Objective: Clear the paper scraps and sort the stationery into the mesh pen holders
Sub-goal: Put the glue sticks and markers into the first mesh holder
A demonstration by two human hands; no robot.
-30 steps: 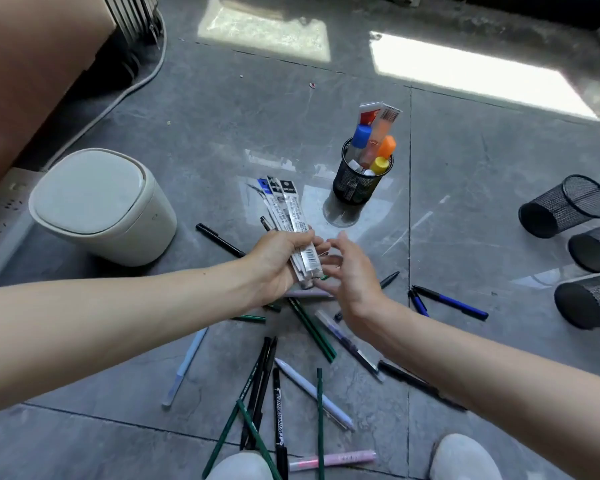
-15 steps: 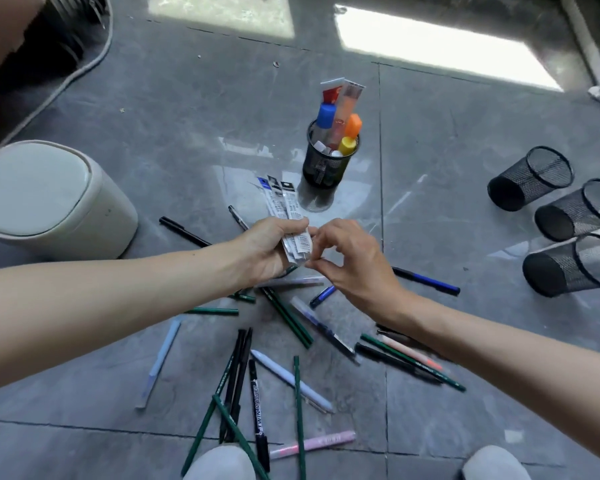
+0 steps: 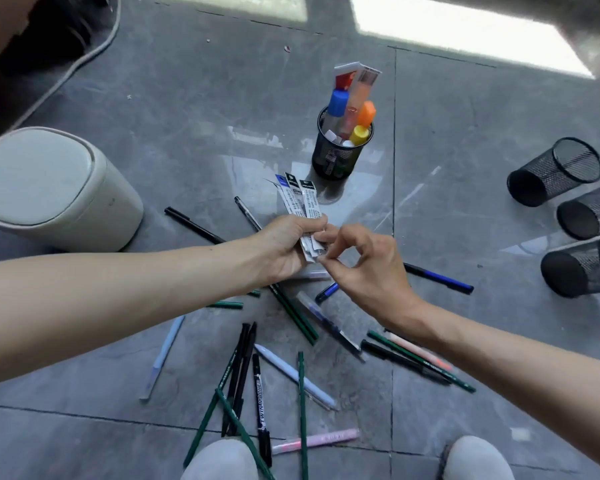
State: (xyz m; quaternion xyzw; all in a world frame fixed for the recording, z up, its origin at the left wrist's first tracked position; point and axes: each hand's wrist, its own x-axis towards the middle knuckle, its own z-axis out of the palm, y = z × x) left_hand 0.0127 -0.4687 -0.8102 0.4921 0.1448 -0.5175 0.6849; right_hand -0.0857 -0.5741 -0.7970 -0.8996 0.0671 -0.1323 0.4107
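Refill packets [image 3: 300, 202] held above scattered pens [image 3: 261, 403] on the floor.
Left hand [image 3: 281, 247] fingers wrap the packets; right hand [image 3: 371, 268] fingers pinch their lower end. Filled mesh holder [image 3: 336, 161] at twelve o'clock.

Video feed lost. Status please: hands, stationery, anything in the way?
Left hand grips flat white refill packets. Right hand pinches their lower end. Scattered pens below; black mesh holder beyond.

You get bright daylight glaring off the floor [image 3: 465, 32] up top; edges bow, and detail is slightly soft.
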